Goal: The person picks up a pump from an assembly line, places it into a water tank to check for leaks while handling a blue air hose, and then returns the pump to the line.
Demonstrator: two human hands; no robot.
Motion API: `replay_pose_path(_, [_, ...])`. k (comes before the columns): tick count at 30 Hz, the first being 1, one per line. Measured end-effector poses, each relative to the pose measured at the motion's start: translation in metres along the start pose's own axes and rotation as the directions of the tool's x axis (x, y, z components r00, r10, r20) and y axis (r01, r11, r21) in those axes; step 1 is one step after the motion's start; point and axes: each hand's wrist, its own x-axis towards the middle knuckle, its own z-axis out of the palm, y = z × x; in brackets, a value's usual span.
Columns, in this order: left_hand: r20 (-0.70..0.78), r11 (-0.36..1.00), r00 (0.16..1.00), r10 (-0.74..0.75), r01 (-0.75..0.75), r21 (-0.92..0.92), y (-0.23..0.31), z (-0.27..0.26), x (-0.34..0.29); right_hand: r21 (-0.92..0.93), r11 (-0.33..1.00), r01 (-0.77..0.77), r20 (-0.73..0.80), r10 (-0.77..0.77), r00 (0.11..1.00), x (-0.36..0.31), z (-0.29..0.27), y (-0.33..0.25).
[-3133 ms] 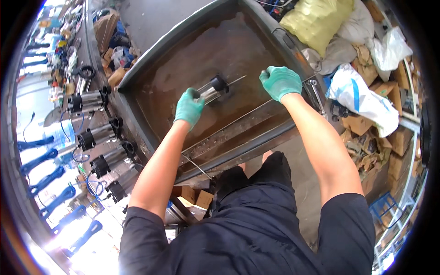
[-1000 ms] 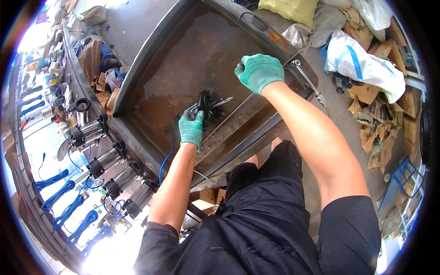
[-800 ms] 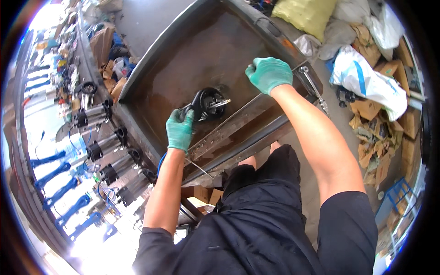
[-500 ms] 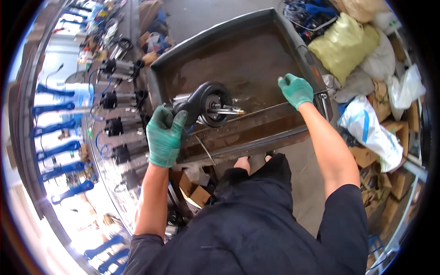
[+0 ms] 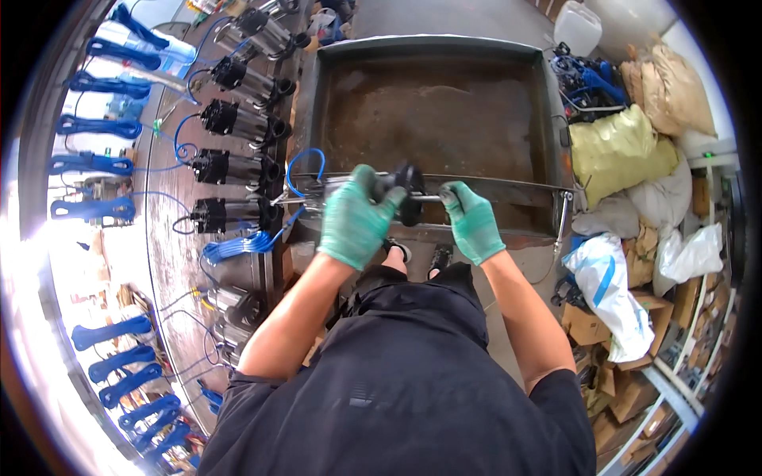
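Note:
Both my hands wear green gloves. My left hand (image 5: 355, 216) is closed around the steel body of a small pump (image 5: 401, 190) with a black round end, held level in front of me over the near rim of a big metal tank (image 5: 317, 103) of brown water. My right hand (image 5: 471, 220) grips the pump's other end, at a thin rod sticking out to the right. A blue cable (image 5: 295, 170) loops away from the pump on its left side.
A row of similar pumps (image 5: 230, 170) with coiled blue cables (image 5: 91, 165) lies on the workbench to my left. Sacks and bags, yellow (image 5: 615, 151) and white (image 5: 607, 278), plus cardboard boxes (image 5: 619, 389) pile up on the right. A white canister (image 5: 575, 28) stands behind the tank.
My left hand lifted the pump out of the tank's water and brought it toward me. My right hand left the tank's rim and took hold of the pump's other end.

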Motion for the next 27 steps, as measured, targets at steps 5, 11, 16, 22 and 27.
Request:
replay_pose_path(5, [0.085,0.999,0.996,0.013,-0.017,0.046,-0.01,0.054,-0.011,-0.045,0.989,-0.139,-0.041,0.137,0.99,-0.024,-0.009,0.079])
replay_pose_path(11, [0.184,0.998,0.983,-0.003,0.013,-0.056,-0.025,0.085,-0.019,-0.107,0.98,-0.166,0.063,0.173,0.983,-0.035,-0.022,0.105])
replay_pose_path(16, [0.181,0.955,0.981,0.074,-0.018,-0.295,-0.057,0.07,-0.02,-0.416,0.909,-0.039,-0.009,0.039,0.999,-0.035,-0.025,0.086])
replay_pose_path(22, [0.019,0.665,0.841,-0.54,0.441,-0.603,-0.199,-0.019,-0.058,-0.589,0.806,0.057,-0.036,-0.097,0.995,-0.023,-0.013,-0.018])
replay_pose_path(27, [-0.106,0.198,0.39,-0.915,0.204,-0.959,-0.392,-0.067,-0.098,-0.732,0.682,-0.005,0.162,0.182,0.97,-0.008,0.025,-0.064])
